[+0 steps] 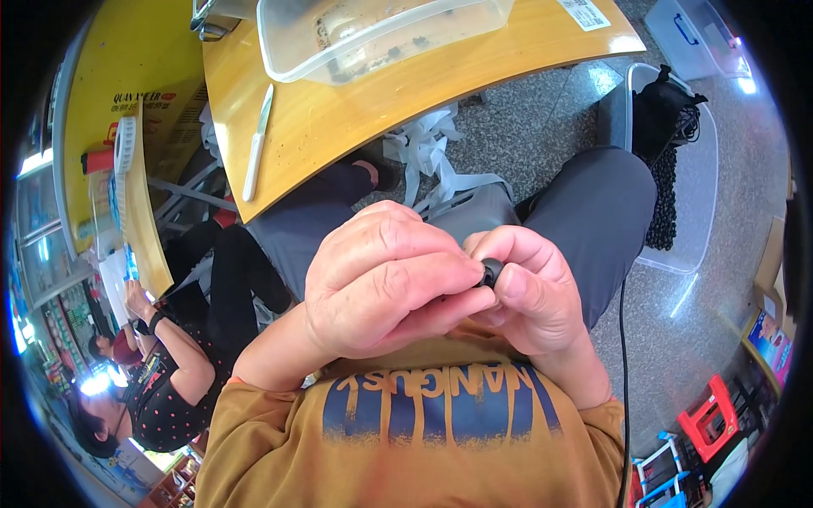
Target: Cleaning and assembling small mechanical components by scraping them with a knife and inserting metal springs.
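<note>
In front of my chest, above my lap, both hands meet at a small black rounded part [490, 273], whose exact kind I cannot make out. My left hand [381, 284] is closed, its thumb and fingertips pressed on the left side of the part. From the other side, my right hand [542, 292] pinches the same part between thumb and curled fingers. Much of the part is hidden by the fingertips.
A yellow wooden table [339, 118] stands ahead, bearing a white-handled knife [257, 152] and a translucent tub [389, 63]. On the floor at right, a clear bin [699, 203] holds many black pieces [663, 203] and a black bag [665, 110]. A co-worker [174, 372] sits at left.
</note>
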{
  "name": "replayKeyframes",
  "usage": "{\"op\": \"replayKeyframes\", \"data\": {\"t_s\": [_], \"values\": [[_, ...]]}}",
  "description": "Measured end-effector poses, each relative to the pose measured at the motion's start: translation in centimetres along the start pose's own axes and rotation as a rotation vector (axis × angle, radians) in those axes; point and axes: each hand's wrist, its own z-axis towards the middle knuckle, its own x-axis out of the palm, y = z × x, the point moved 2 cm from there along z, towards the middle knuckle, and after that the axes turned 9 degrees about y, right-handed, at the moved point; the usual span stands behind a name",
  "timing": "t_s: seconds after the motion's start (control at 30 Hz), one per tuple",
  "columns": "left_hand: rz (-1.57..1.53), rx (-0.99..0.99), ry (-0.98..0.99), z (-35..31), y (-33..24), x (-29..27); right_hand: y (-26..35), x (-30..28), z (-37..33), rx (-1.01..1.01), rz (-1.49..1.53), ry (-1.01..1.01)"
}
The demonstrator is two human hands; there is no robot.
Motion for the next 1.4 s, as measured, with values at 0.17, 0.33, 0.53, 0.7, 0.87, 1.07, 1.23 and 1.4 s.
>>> {"op": "replayKeyframes", "data": {"t_s": [0.17,0.33,0.53,0.7,0.87,1.07,1.23,1.4], "values": [[0.032,0.06,-0.006,0.2,-0.2,0.0,0.0,0.0,-0.2,-0.008,-0.005,0.005],[0.051,0.088,0.024,0.3,-0.3,-0.2,0.1,-0.2,-0.3,0.003,-0.039,-0.009],[-0.028,-0.02,0.124,0.4,0.1,-0.1,-0.1,-0.3,-0.3,0.027,-0.034,-0.069],[-0.037,-0.031,0.138,0.5,0.9,-0.3,-0.2,-0.3,0.0,0.054,0.038,-0.071],[-0.087,-0.078,0.227,1.1,1.1,-0.9,-0.2,-0.2,0.2,0.074,0.084,-0.082],[-0.097,-0.098,0.258,1.4,1.1,-1.3,-0.3,0.0,0.3,0.063,0.076,-0.083],[-0.07,-0.088,0.307,1.6,1.1,-1.7,-0.2,0.0,0.3,0.057,0.062,-0.08],[-0.036,-0.072,0.333,1.6,1.2,-1.7,-0.1,-0.1,0.3,0.039,0.039,-0.093]]}}
